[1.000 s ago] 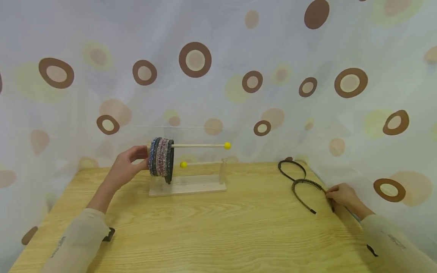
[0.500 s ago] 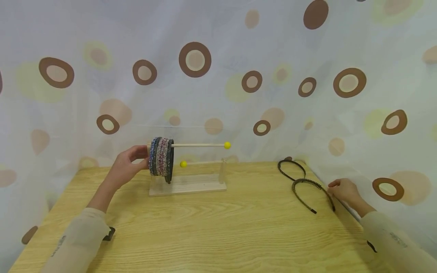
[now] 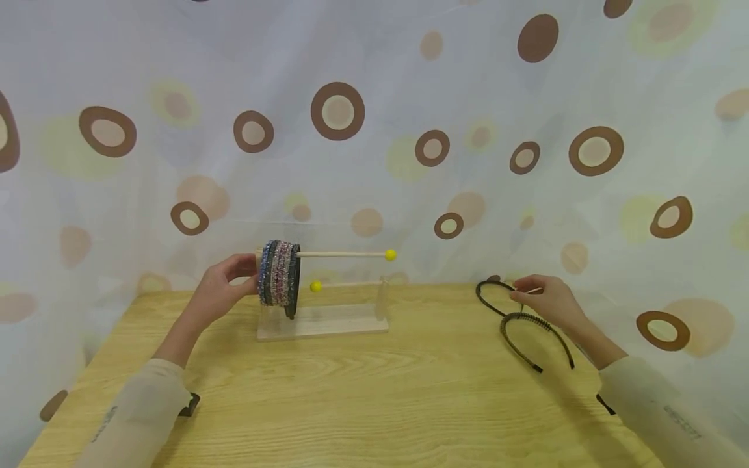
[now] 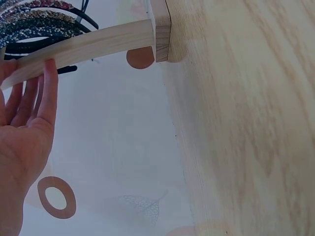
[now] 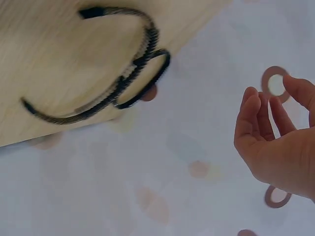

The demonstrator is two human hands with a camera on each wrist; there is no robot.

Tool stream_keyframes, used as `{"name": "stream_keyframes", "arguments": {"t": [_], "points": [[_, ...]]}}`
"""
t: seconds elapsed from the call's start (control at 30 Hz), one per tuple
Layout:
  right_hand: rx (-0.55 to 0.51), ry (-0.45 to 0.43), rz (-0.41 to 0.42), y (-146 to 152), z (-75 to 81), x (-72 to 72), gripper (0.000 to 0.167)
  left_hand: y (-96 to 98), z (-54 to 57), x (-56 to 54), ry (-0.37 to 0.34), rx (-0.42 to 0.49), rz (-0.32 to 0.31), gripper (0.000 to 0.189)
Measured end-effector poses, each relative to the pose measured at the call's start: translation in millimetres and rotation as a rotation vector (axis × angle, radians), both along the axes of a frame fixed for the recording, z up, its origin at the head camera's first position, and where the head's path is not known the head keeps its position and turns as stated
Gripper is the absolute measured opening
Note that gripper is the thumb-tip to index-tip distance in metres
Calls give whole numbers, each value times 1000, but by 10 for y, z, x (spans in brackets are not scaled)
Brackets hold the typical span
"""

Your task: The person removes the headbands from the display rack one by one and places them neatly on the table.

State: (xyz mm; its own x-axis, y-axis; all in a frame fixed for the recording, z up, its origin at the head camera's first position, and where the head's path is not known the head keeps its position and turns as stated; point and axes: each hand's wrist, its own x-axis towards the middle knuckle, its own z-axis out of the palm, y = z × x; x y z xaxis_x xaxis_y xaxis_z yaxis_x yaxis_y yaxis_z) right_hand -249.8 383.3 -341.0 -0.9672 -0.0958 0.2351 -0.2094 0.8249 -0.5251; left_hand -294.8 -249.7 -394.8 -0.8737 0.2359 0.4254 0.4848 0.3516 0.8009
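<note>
My left hand (image 3: 216,292) holds the upright post (image 4: 108,42) of a wooden headband stand (image 3: 328,323), fingers on one side and thumb on the other. Several glittery headbands (image 3: 279,273) in blue, black, pink and silver hang bunched on its upper rod, beside that post. My right hand (image 3: 552,302) is over the back right of the table, holding nothing, its fingers loosely bent. Below it lies a dark toothed headband (image 3: 510,341), arched with both ends toward me. A second, thin black headband (image 5: 165,71) lies behind, partly covered by the hand in the head view.
The stand's upper rod (image 3: 345,254) and lower rod (image 3: 351,283) have yellow ball ends. A light wood-grain table (image 3: 374,403) carries everything. A white curtain (image 3: 374,182) with brown rings hangs behind and along the right side.
My right hand has let go of the toothed headband's right end and moved up and left, over the rear headband. My left hand stays at the post. The head view has tilted slightly up.
</note>
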Motion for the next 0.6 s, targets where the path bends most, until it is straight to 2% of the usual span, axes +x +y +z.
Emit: {"name": "stream_keyframes", "arguments": {"t": [0.13,0.3,0.4,0.6], "points": [[-35,30,46,-426,128,-6,41,13,26,38,-5,9,-2,50],[-109,70,91,-921,180,-74,40,-35,-70,-67,6,22,-3,52],[-176,90,134,-1243,153,-149,38,-68,-94,-112,21,34,-13,51],[-263,140,204,-1837,31,-287,34,-55,-113,-109,28,53,-18,49]]}}
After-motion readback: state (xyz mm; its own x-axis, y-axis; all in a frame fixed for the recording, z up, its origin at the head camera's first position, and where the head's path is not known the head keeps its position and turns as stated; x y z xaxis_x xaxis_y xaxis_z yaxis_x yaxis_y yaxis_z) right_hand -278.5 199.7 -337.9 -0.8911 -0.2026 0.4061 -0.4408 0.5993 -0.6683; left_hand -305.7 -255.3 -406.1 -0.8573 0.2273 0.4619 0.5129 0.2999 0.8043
